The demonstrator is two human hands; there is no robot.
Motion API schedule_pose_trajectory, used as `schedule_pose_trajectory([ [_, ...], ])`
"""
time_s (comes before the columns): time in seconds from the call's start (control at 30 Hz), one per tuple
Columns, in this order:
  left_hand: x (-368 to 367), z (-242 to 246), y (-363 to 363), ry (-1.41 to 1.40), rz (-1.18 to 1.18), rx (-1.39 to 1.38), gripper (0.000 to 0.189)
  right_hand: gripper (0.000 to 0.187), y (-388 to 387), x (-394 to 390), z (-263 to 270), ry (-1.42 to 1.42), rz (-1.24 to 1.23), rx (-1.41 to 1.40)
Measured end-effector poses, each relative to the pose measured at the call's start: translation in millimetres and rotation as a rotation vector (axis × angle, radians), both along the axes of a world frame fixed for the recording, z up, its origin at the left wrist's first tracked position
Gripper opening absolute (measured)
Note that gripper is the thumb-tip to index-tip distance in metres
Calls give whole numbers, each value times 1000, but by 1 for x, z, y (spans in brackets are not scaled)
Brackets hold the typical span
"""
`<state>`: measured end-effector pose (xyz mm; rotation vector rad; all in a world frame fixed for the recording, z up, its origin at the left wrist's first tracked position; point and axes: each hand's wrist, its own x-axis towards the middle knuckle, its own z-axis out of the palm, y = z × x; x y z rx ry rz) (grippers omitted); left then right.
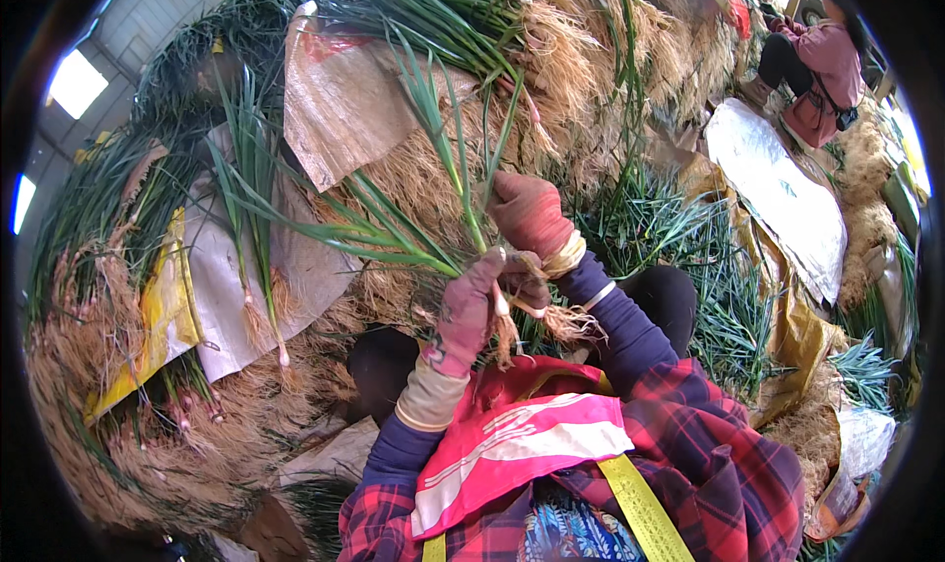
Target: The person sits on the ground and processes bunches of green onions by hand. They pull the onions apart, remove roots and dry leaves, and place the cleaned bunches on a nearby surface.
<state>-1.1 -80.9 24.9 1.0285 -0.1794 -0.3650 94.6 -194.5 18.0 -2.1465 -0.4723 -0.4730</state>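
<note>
My left hand (472, 304), in a pinkish work glove, grips a few green garlic plants (472, 215) by their lower stems. Their pale bulbs (502, 304) and stringy roots (574, 321) hang below the fingers, while the leaves fan out up and to the left. Just above it, my right hand (533, 211), in a reddish glove, is curled closed against one plant's leaves; its fingertips are partly hidden. Two loose garlic plants (255, 171) lie to the left on a whitish woven sheet (310, 267).
Heaped garlic plants with tangled roots (561, 53) rise in front, partly under a brownish woven sack (347, 104). Cut green leaves (664, 230) pile at my right. A white sheet (775, 193) lies beyond them. Another person (823, 60) sits at the upper right.
</note>
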Motion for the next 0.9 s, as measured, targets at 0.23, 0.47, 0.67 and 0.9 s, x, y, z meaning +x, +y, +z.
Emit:
schedule_pose_trajectory([
  [0.23,26,21,26,-96,246,3,42,36,-40,8,-4,345,193,-270],
  [0.47,32,-14,25,151,155,-208,35,29,-59,51,52,294,-182,-216],
  [0.67,34,-8,32,81,251,-66,32,15,-35,8,15,68,16,90],
  [0.9,31,-12,28,54,302,287,24,31,-14,-55,7,155,298,-393],
])
